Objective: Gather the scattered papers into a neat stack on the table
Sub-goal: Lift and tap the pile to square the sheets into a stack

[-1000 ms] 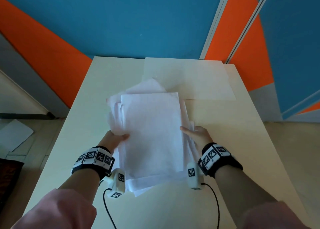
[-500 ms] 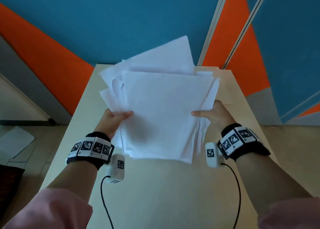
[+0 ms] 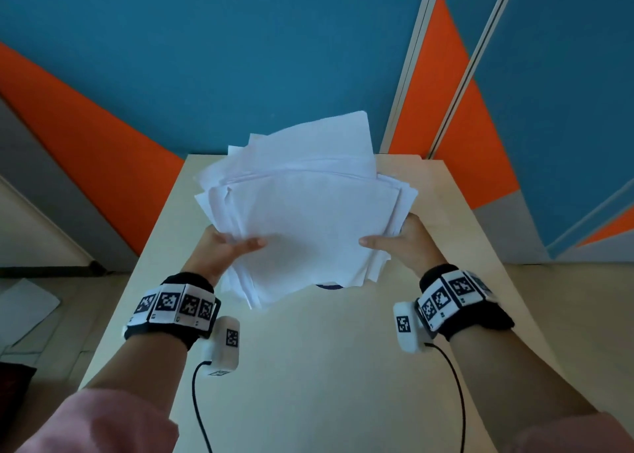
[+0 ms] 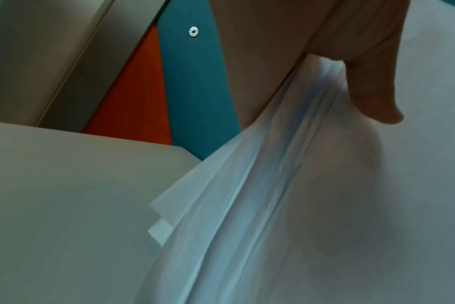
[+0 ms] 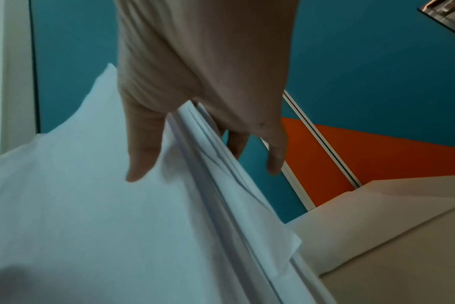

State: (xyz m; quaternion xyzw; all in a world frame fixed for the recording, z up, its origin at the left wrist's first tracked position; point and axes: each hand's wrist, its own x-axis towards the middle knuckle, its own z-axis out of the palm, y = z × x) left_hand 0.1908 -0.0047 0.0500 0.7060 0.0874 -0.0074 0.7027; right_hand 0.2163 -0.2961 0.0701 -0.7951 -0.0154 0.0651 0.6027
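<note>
A loose, uneven bundle of white papers [image 3: 308, 219] is raised above the cream table [image 3: 326, 367], tilted up toward me. My left hand [image 3: 226, 246] grips its left edge, thumb lying on the top sheet and fingers hidden behind. My right hand [image 3: 401, 240] grips the right edge the same way. The left wrist view has the papers [image 4: 273, 195] fanned under the thumb of the left hand [image 4: 372, 82]. In the right wrist view the paper [image 5: 117, 216] edges are pinched between the thumb and fingers of the right hand [image 5: 195, 115]. Sheet corners stick out unevenly.
One white sheet [image 3: 24, 312] lies on the floor left of the table. A blue and orange wall [image 3: 240, 58] stands right behind the table's far edge. A small dark thing [image 3: 329, 286] peeks out under the bundle. Cables trail from both wrist cameras across the near tabletop.
Both hands lifted the bundle off the table and tipped it upright a second ago; since half a second ago it has dropped slightly and leans further away from me.
</note>
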